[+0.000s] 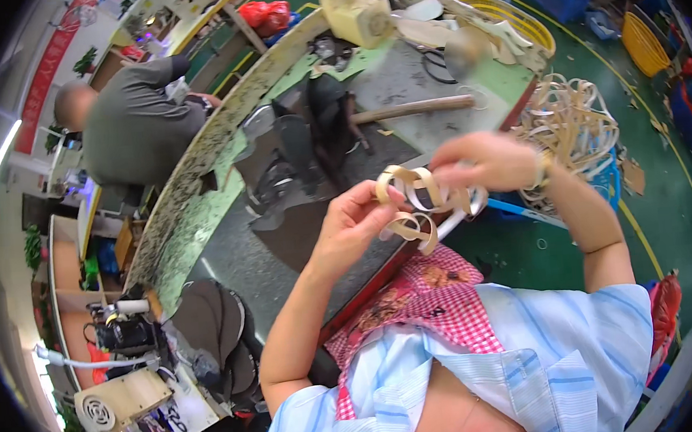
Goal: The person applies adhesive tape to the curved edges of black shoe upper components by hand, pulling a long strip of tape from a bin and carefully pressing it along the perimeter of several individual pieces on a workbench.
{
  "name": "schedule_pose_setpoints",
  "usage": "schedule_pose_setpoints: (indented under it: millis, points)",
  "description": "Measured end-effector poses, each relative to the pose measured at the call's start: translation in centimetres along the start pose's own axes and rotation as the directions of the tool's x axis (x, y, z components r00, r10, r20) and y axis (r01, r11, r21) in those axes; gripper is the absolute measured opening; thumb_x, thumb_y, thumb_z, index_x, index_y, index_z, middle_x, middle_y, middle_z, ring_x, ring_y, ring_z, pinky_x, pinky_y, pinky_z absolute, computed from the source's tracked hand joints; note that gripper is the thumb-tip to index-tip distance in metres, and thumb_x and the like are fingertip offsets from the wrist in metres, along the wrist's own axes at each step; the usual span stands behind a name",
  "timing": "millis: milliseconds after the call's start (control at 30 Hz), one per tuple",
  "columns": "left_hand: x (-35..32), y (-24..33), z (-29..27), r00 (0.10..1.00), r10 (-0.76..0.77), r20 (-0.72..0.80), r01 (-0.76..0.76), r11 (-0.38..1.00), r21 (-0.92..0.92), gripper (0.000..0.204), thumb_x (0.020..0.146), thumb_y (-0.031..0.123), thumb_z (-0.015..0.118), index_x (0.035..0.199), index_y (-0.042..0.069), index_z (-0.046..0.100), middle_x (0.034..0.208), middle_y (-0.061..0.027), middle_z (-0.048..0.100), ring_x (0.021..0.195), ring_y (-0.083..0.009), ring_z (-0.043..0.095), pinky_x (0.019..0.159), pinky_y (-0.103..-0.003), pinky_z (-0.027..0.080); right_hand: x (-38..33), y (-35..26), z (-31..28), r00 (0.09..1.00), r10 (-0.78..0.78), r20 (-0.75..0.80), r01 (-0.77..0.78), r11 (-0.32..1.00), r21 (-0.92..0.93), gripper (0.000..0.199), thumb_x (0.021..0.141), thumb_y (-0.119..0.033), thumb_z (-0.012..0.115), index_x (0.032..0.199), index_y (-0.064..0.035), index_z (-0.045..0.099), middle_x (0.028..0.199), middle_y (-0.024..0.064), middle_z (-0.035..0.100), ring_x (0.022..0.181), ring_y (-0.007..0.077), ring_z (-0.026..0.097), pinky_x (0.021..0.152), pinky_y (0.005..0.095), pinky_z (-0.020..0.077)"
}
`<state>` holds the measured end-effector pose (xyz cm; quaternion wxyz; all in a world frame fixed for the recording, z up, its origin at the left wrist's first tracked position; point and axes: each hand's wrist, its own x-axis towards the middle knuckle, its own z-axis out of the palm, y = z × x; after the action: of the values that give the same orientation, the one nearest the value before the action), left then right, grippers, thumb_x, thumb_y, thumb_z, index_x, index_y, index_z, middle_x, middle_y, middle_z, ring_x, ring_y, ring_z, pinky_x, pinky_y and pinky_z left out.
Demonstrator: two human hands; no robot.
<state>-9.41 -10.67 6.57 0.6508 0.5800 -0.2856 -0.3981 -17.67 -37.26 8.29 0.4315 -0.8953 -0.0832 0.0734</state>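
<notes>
Both my hands are raised in front of my chest, above the near edge of the worktable (230,245). A bunch of thin cream strips (427,185), curled into loops, hangs between them. My left hand (348,225) pinches the strips' left end between thumb and fingers. At the right, the fingers of my right hand (488,162) are bent and closed over the other end of the bunch; slight blur hides the exact grip. Beyond my hands, a tool with a wooden handle (419,109) lies beside dark, curved flat pieces (295,143).
To the right, a tangled heap of cream strips (570,121) fills a blue crate (608,183). A cream plastic jug (359,20) and scraps stand at the table's far end. A machine (120,396) is at lower left. A person in grey (139,122) sits beyond the table.
</notes>
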Motion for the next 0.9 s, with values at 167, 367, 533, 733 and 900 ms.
schedule_pose_setpoints:
  millis: [167, 367, 533, 733, 900]
  points:
    - [-6.7, 1.2, -2.4, 0.996, -0.091, -0.001, 0.090, 0.991, -0.098, 0.019, 0.091, 0.005, 0.061, 0.109, -0.002, 0.061, 0.077, -0.0063, 0.065, 0.067, -0.0116, 0.063, 0.076, -0.029, 0.052, 3.3, -2.5, 4.3, 0.997, -0.067, -0.028, 0.071, 0.825, 0.560, 0.022, 0.091, -0.018, 0.063, 0.094, 0.0033, 0.065, 0.082, 0.0073, 0.069, 0.071, 0.0106, 0.062, 0.061, 0.0255, 0.0492]
    - [-15.3, -1.5, -8.6, 0.996, 0.092, -0.002, -0.089, 0.948, -0.307, 0.023, 0.077, 0.004, 0.069, 0.093, -0.012, 0.066, 0.073, -0.0148, 0.069, 0.053, -0.0150, 0.062, 0.047, -0.024, 0.048, -0.6, 1.9, 3.6, 0.965, -0.150, 0.215, -0.152, 0.346, 0.926, 0.030, 0.090, -0.022, 0.063, 0.089, 0.0074, 0.065, 0.085, 0.0178, 0.069, 0.059, 0.0143, 0.064, 0.054, 0.0267, 0.0517]
    - [-19.5, -1.3, -10.8, 0.953, 0.299, 0.056, -0.223, 0.811, -0.541, 0.031, 0.073, 0.000, 0.073, 0.101, -0.012, 0.063, 0.068, -0.0317, 0.061, 0.045, -0.0331, 0.063, 0.053, -0.043, 0.060, -3.4, 1.5, 5.8, 0.997, 0.064, 0.046, -0.079, 0.824, 0.561, 0.028, 0.097, -0.022, 0.060, 0.099, 0.0038, 0.069, 0.085, 0.0038, 0.069, 0.074, 0.0077, 0.060, 0.064, 0.0224, 0.0483]
    - [-15.2, -1.7, -12.9, 0.874, 0.362, 0.323, -0.219, 0.888, -0.404, 0.049, 0.082, 0.003, 0.064, 0.128, -0.006, 0.049, 0.061, -0.0153, 0.062, 0.055, -0.0277, 0.063, 0.071, -0.049, 0.051, -10.7, 5.3, 6.0, 0.633, 0.444, -0.634, 0.571, 0.284, 0.770, 0.016, 0.090, -0.016, 0.057, 0.084, -0.0020, 0.063, 0.085, 0.0068, 0.064, 0.075, 0.0187, 0.063, 0.064, 0.0295, 0.0520]
    - [-12.1, -0.1, -13.0, 0.898, 0.439, 0.028, -0.361, 0.772, -0.523, 0.026, 0.092, 0.011, 0.056, 0.112, -0.005, 0.056, 0.050, 0.0017, 0.044, 0.052, -0.0131, 0.051, 0.104, -0.050, 0.042, -21.7, 9.2, 1.5, 0.736, 0.227, -0.638, 0.677, -0.211, 0.705, 0.014, 0.099, -0.013, 0.047, 0.093, -0.0015, 0.053, 0.057, -0.0041, 0.041, 0.044, 0.0063, 0.036, 0.047, 0.0220, 0.0330]
